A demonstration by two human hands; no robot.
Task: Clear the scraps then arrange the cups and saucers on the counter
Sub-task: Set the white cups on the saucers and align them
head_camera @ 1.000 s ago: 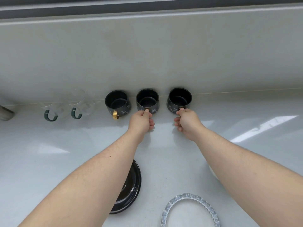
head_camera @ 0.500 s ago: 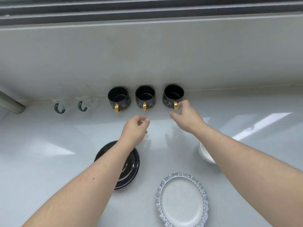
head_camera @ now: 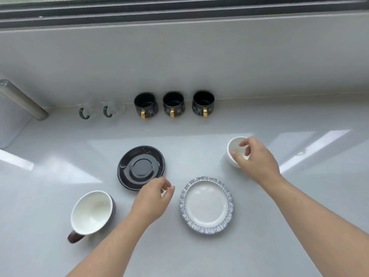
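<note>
Cups with gold handles (head_camera: 173, 105) stand three in a row at the back of our counter (head_camera: 60, 156). Our left hand (head_camera: 152, 198) hovers loosely open, empty, at the black saucer (head_camera: 141, 167); our right hand (head_camera: 256, 158) curls over the white bowl (head_camera: 235, 148), fingers at its rim.

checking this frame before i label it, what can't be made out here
- Head view: whether the right hand already grips the small white cup; the hand covers its near rim.
- Head view: the two glass cups; clear and blurred, only their green handles read.
- Head view: the metal tube, cut off by the left edge.
- Head view: the black saucer; the left hand hides its near rim.
</note>
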